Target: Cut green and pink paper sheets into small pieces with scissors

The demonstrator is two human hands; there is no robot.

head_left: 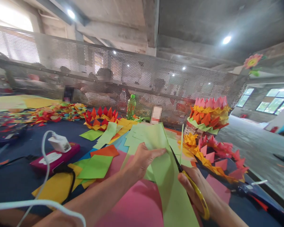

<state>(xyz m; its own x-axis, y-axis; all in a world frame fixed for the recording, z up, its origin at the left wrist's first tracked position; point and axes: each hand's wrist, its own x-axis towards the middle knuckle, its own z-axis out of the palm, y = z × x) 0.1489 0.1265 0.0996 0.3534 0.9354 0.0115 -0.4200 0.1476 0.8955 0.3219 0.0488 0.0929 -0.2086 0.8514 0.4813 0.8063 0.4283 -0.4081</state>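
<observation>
My left hand [144, 160] grips a pale green sheet of paper [174, 189], its thumb and fingers pressed on the sheet near the right edge. In my right hand [196, 181] is a pair of scissors [200, 197] with yellow handles and dark blades. The blades point away from me and lie at the sheet's edge, where a narrow strip [181, 140] of the same green stands up beside them. More pale green sheets [138, 135] lie behind my left hand. Pink paper [134, 205] spreads beneath the sheet. Part of the blades is hidden by the paper.
A magenta power strip [71, 153] with a white charger [60, 142] and cables is at left. Folded-paper rings [101, 118] and a tall stacked paper piece [207, 115] stand farther back. A green bottle [132, 107] stands before a perforated metal screen [137, 75].
</observation>
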